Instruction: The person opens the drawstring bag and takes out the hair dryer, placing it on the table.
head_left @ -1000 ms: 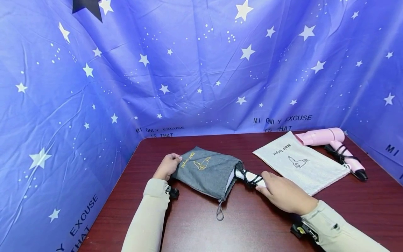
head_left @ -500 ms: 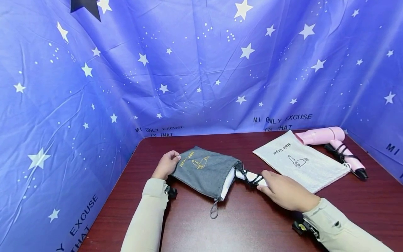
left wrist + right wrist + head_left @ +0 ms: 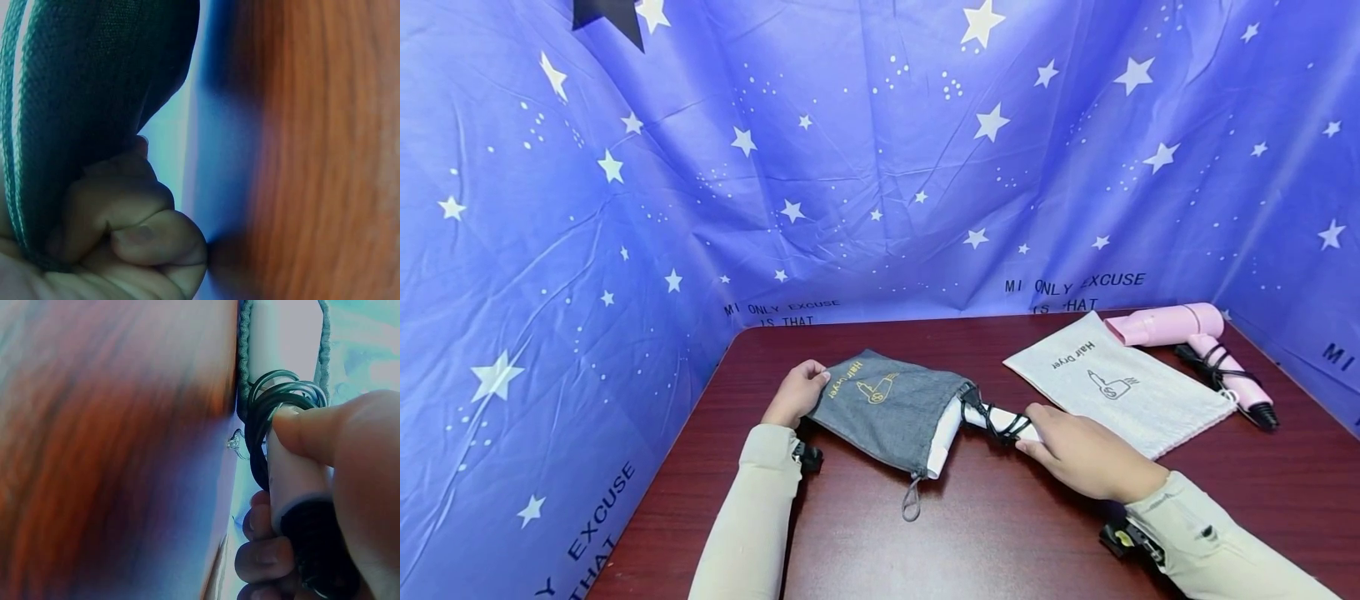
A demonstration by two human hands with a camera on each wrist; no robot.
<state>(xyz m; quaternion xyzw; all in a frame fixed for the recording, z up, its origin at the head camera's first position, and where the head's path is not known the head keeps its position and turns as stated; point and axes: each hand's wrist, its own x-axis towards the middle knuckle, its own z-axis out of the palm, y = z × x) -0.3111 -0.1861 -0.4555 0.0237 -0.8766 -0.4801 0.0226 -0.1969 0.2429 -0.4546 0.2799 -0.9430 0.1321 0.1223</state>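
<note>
A grey drawstring bag (image 3: 887,417) printed "Hair Dryer" in yellow is held up at the table's middle. At its closed end, my left hand (image 3: 796,393) pinches the bag's edge; in the left wrist view its curled fingers (image 3: 159,240) grip the dark cloth. A white hair dryer (image 3: 945,437) shows at the bag's mouth, its body mostly hidden inside. Its handle, wrapped in black cord (image 3: 281,394), sticks out to the right. My right hand (image 3: 1078,450) grips that handle near its end, thumb on one side and fingers curled round the other.
A white "Hair Dryer" bag (image 3: 1101,383) lies flat at the right of the dark red table (image 3: 865,550). Beyond it rests a pink hair dryer (image 3: 1172,325) with black cord round its handle. Blue star-printed cloth (image 3: 850,167) hangs behind and at both sides.
The right hand has shifted slightly right with the white hair dryer, and more of its white body shows at the bag's mouth. The left hand still pinches the bag's end.
</note>
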